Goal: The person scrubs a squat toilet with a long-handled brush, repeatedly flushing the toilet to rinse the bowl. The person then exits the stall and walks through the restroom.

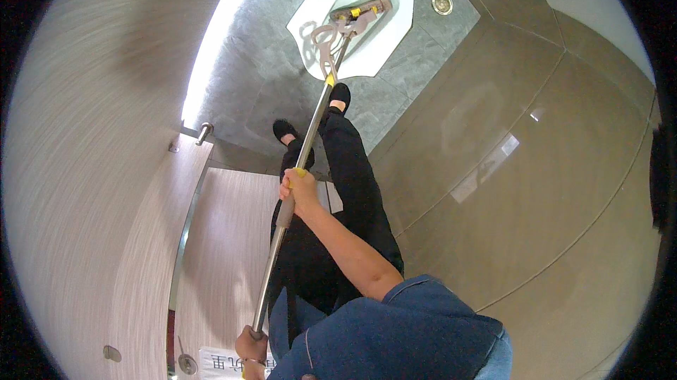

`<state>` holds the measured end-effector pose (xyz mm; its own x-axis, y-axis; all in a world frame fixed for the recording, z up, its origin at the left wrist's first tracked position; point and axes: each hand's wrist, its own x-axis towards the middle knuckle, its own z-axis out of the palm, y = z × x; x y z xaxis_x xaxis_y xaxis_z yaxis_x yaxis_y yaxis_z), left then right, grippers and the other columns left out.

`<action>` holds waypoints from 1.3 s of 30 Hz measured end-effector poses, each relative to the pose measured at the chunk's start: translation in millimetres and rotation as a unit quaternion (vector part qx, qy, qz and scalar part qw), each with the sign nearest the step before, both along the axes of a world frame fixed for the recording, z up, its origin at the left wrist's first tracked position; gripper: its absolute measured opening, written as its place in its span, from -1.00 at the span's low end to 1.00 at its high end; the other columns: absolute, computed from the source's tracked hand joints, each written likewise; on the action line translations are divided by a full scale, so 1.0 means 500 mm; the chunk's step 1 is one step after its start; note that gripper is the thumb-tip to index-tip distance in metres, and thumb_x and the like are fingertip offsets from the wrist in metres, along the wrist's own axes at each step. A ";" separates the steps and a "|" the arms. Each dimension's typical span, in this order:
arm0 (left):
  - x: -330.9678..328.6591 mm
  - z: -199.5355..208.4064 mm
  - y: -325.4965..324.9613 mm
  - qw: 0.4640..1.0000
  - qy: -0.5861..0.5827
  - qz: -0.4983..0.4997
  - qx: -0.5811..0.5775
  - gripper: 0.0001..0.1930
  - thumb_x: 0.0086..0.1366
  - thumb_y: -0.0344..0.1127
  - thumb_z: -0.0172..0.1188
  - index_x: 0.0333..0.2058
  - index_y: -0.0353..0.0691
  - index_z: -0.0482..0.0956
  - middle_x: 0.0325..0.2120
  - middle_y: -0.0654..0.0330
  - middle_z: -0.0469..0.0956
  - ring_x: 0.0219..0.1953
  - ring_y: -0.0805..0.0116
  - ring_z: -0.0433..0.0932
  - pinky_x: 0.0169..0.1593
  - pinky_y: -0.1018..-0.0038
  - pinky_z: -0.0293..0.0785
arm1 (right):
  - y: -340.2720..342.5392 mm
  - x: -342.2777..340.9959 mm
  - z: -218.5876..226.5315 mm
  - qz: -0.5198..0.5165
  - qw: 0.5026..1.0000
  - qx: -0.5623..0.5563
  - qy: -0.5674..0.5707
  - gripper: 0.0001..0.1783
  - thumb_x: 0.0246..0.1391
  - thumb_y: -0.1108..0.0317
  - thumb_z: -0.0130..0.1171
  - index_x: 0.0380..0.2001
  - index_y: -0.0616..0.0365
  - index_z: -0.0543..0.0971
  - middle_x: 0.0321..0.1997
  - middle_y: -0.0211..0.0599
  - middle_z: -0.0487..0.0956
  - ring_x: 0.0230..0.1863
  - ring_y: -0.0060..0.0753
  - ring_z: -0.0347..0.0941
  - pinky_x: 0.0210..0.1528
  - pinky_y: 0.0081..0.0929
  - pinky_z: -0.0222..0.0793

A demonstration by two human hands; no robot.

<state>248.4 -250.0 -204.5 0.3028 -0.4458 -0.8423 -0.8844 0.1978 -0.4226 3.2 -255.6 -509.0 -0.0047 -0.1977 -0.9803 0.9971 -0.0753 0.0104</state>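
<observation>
A sponge mop with a long metal pole point(315, 122) slants across the view from lower left to the far middle. My right hand point(300, 187) is wrapped round the pole at the grey-brown grip, beside a yellow part. Down at the lower left, my left hand point(251, 345) closes around the pole's near end. The dark mop head point(360, 9), with yellow pieces on it, lies inside the basin of a white squat toilet point(395, 45). A beige pull lever point(325, 48) stands out from the pole near the head. The underside of the mop head is hidden.
Grey floor tiles point(240, 76) surround the toilet, with a round drain point(442, 4) to its right. A brown tiled wall point(536, 161) runs along the right. Wood-look partitions point(92, 133) and a panel with a metal knob point(204, 133) stand left. My black shoes point(340, 96) are close to the toilet.
</observation>
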 end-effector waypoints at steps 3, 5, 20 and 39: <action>0.002 -0.054 0.004 0.998 0.046 -0.025 -0.024 -0.79 -0.11 -0.19 0.18 -0.56 -0.15 0.40 -0.66 0.06 0.46 -0.55 0.01 0.47 -0.48 0.23 0.36 | 0.000 -0.014 -0.054 0.020 0.999 -0.001 0.042 -0.88 -0.09 0.42 0.00 -0.61 0.14 0.32 -0.74 -0.39 0.28 -0.81 -0.51 0.19 -0.71 -0.49 0.20; 0.034 -0.107 0.015 0.976 0.166 -0.054 -0.127 -0.75 -0.17 -0.23 0.24 -0.60 -0.15 0.33 -0.72 0.10 0.42 -0.60 0.01 0.44 -0.53 0.25 0.34 | -0.011 -0.035 -0.105 -0.025 0.999 -0.011 0.046 -0.87 -0.09 0.42 0.00 -0.63 0.15 0.32 -0.75 -0.38 0.27 -0.81 -0.50 0.19 -0.72 -0.48 0.19; 0.044 -0.049 0.074 0.989 0.090 -0.060 -0.101 -0.73 -0.17 -0.25 0.25 -0.54 -0.16 0.34 -0.66 0.05 0.45 -0.51 -0.07 0.46 -0.47 0.17 0.34 | 0.009 -0.039 -0.073 0.027 0.999 0.012 0.032 -0.84 -0.08 0.41 0.00 -0.66 0.13 0.30 -0.77 -0.40 0.26 -0.82 -0.51 0.19 -0.75 -0.47 0.20; -0.043 -0.108 -0.027 0.986 0.080 -0.093 -0.110 -0.81 -0.13 -0.25 0.16 -0.55 -0.17 0.38 -0.64 0.01 0.46 -0.53 -0.08 0.45 -0.49 0.16 0.34 | -0.051 -0.066 -0.141 0.010 0.999 0.021 0.032 -0.85 -0.08 0.42 0.00 -0.65 0.11 0.30 -0.75 -0.42 0.27 -0.82 -0.54 0.17 -0.73 -0.50 0.17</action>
<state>227.1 -263.4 -258.5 0.0684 -0.6587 -0.7493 -0.9004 0.2827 -0.3308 -30.1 -281.2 -579.7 -0.0632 -0.1578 -0.9854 0.9970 -0.0547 -0.0552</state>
